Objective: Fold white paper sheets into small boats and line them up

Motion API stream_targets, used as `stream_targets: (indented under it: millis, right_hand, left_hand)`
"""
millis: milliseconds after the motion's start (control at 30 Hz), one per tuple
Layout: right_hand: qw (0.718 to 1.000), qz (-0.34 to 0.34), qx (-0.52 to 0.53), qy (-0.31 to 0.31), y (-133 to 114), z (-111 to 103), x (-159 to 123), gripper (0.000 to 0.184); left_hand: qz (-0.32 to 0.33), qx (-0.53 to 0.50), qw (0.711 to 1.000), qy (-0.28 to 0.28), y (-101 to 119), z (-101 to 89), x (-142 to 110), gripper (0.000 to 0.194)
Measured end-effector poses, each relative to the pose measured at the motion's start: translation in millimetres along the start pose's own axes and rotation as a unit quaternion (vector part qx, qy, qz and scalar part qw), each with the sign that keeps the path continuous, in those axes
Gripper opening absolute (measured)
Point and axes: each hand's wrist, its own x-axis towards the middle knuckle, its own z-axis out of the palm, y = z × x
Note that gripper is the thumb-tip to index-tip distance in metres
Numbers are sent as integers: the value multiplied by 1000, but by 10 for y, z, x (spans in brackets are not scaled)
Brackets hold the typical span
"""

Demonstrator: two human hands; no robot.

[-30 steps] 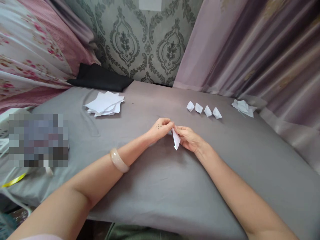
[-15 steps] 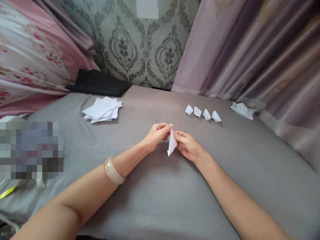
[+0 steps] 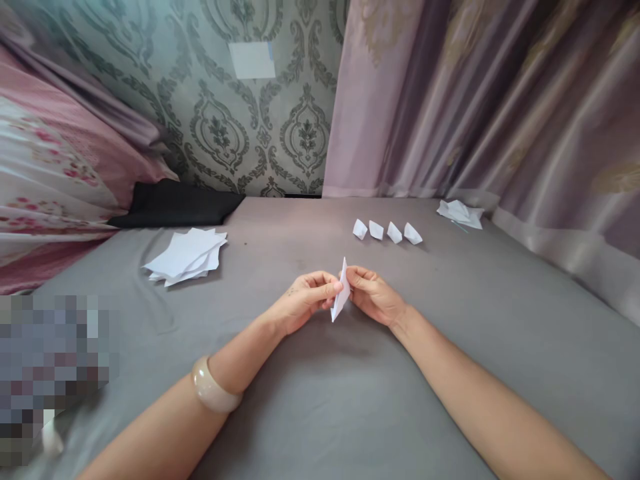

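Between my two hands a small folded piece of white paper is held upright above the grey cloth, its pointed tip upward. My left hand pinches its left face with the thumb in front; a pale bangle circles that wrist. On the other side, my right hand grips the paper's right edge between thumb and fingers, which are partly hidden behind it. Beyond my hands, several small folded paper pieces stand in a row.
A loose stack of white sheets lies at the left, and a smaller paper pile at the far right. Black cloth rests against the back wall. Curtains hang at the right. A blurred patch covers something at the lower left.
My left hand has shifted from the paper's top tip down to its side, leaving the tip showing. The right hand stays on the paper. The view has tilted up and turned right.
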Motion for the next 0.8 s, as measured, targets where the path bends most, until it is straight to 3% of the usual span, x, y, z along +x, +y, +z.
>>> stream_targets:
  millis: [267, 433, 500, 567, 700, 800]
  right_hand:
    - [1000, 3, -12, -9, -22, -28, -15, 29]
    - [991, -49, -86, 88, 1, -73, 32, 27]
    - [974, -97, -168, 117, 3, -63, 44, 26]
    - [949, -147, -252, 118, -1, -32, 44, 24]
    - [901, -224, -357, 105, 7, 55, 26, 20]
    - [859, -259, -420, 136, 61, 114, 8, 19]
  left_hand:
    - [7, 10, 1000, -6, 7, 18, -18, 27]
    - [86, 174, 976, 103, -24, 21, 0, 24]
    - [109, 252, 952, 138, -49, 2, 17, 19]
    - [118, 307, 934, 138, -77, -25, 36, 15]
    - [107, 315, 936, 112, -119, -63, 54, 10]
    - [147, 352, 906, 182, -116, -52, 36, 8]
